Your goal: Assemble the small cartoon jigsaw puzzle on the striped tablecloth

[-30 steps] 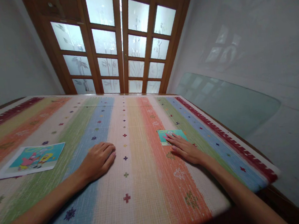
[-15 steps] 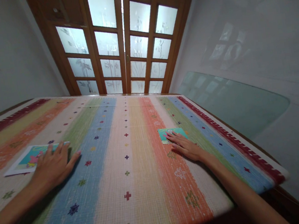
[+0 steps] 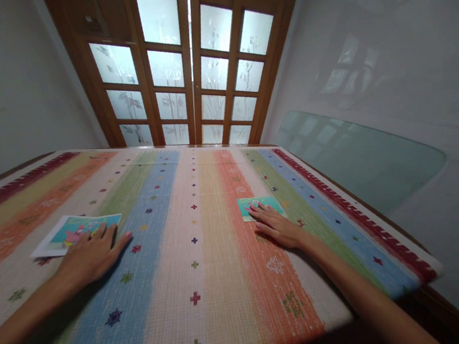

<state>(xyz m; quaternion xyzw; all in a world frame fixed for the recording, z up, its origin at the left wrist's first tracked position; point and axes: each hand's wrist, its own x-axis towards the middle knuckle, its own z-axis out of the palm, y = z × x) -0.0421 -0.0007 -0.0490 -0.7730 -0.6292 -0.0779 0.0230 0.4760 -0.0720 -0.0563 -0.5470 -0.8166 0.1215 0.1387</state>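
My left hand (image 3: 92,254) lies with fingers spread over the lower right part of a white-bordered picture sheet (image 3: 60,235), which shows a pink cartoon figure on teal. Part of that print is hidden under the fingers. On the right, my right hand (image 3: 275,225) rests flat, fingertips on a smaller teal picture card (image 3: 244,209). The fingers cover some of the card's middle. Both papers lie flat on the striped tablecloth (image 3: 182,265), well apart from each other, and neither hand is closed around anything.
The cloth covers a table whose right edge (image 3: 366,203) runs beside a pale wall. A greenish glass-like panel (image 3: 360,151) is on that wall. Beyond the far edge stand wooden doors (image 3: 187,61) with frosted panes.
My left hand and the white-bordered sheet have slid to the right and slightly away from me. The right hand and the small card have shifted a little to the left.
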